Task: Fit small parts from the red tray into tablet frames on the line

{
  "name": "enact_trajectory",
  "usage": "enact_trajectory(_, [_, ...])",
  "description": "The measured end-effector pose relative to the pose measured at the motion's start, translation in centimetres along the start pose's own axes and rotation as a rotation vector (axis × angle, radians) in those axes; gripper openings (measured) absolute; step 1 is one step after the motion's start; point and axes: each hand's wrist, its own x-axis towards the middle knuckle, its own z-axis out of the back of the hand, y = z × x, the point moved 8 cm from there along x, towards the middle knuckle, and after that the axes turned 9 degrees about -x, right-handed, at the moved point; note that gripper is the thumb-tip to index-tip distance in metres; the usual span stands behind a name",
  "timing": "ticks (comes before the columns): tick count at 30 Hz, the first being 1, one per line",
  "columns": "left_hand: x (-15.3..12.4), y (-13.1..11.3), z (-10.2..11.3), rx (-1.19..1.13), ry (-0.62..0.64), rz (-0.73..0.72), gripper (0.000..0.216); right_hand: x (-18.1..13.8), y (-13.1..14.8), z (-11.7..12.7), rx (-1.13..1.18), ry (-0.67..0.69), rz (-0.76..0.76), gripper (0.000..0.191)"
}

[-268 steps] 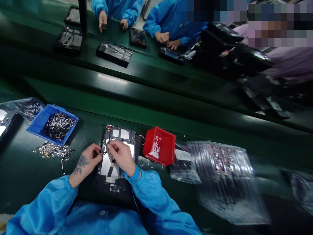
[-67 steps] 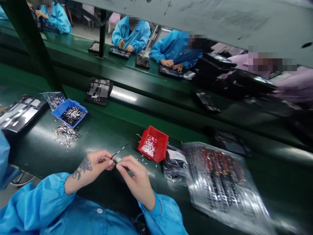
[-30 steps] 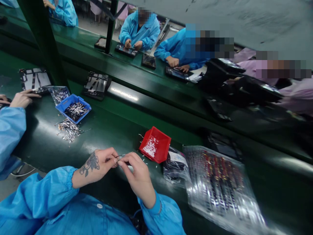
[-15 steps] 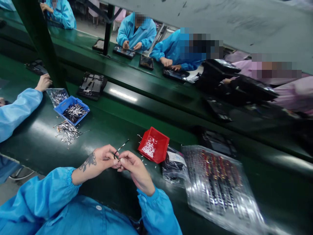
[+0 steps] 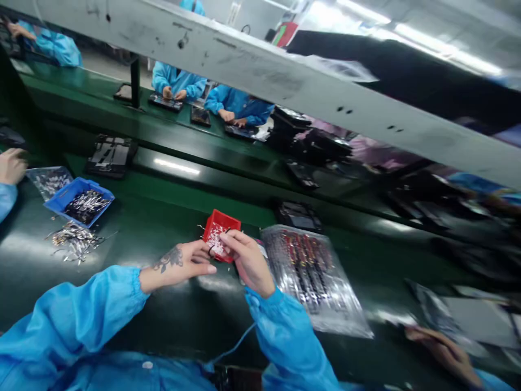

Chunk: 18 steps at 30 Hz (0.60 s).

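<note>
A thin black cable point(image 5: 211, 250) shows as a small dark curl at the fingertips of my left hand point(image 5: 179, 264). That hand's fingers are bent around it, with the thumb lying a little apart below. My right hand point(image 5: 250, 262) pinches a dark bit, seemingly the same cable, between thumb and forefinger; its middle stretch cannot be made out. Both hands are over the near edge of a red bin point(image 5: 233, 221), which holds many small white pieces point(image 5: 215, 234). The right fingers hide part of the bin.
On the left stand a blue bin point(image 5: 59, 202) of small cables and a loose cable pile point(image 5: 77, 239). A clear plastic sheet pack point(image 5: 325, 304) lies right of the red bin. Co-workers' hands show at the left point(image 5: 12, 165) and lower right point(image 5: 443, 350). A grey beam point(image 5: 260, 76) crosses above.
Both hands have moved from in front of the red bin to over its near edge, and the right hand has risen higher. The view has tilted up and turned right.
</note>
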Motion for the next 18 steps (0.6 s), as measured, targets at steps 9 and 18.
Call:
enact_trajectory(9, [5.4,-1.2,-2.8,0.122,-0.047,-0.108,0.022,1.7,-0.5,5.3,-0.192,-0.056,-0.030,0.038])
enact_trajectory(18, [6.6,-1.1,-0.6,0.438,-0.181,-0.147,0.021,-1.7,1.0,1.9,-1.198,-0.367,0.873,0.025])
